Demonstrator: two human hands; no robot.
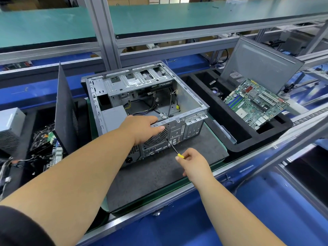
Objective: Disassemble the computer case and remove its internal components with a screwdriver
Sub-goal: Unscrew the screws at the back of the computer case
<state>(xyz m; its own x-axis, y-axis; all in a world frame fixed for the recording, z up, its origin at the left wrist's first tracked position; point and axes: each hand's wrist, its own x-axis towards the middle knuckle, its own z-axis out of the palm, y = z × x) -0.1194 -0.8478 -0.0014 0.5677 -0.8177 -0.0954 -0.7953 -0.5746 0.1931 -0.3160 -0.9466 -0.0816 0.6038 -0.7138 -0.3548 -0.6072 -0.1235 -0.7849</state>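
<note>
Left grip (142, 127) is clasping the boxy steel computer case (147, 107) rim; right grip (194, 163) is pinching the yellow-handled slim screwdriver (174, 148) just beyond it.

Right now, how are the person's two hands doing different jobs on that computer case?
The left hand reaches over the computer case and grips its top rear edge, fingers curled inside; the right hand stays off the case and holds the yellow-handled screwdriver. The left hand sits high on the case; the right is lower, in front of it, with the screwdriver tip at the rear panel. Both work on the same rear side.
</note>
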